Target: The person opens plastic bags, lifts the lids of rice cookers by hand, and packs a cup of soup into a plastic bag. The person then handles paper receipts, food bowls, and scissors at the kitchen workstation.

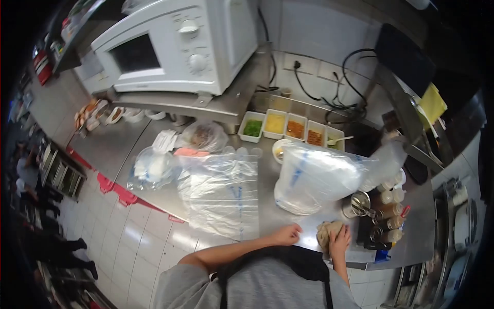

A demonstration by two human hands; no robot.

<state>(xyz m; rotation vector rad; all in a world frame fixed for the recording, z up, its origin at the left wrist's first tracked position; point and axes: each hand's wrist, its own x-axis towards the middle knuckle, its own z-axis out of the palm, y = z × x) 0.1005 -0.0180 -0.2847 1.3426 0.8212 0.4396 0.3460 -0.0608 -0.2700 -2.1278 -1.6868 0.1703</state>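
My right hand [339, 240] rests on a crumpled tan cloth [324, 233] at the counter's near edge, with its fingers bent over it. My left hand [288, 235] is curled closed just above the counter's front edge, and nothing shows in it. Ahead of both hands stands a large, full-looking clear plastic bag [314, 180] with blue print. To the left, flat clear plastic bags [221, 195] lie spread over the counter. A metal pot [356, 204] with utensils in it stands beyond the cloth.
Sauce bottles [389, 222] crowd the right. White tubs of chopped food [276, 123] line the back, near a small bowl [278, 151]. A microwave [170, 46] sits on a raised steel shelf [180, 105]. Loose cables [339, 105] hang at the wall. Other people [56, 247] stand far left.
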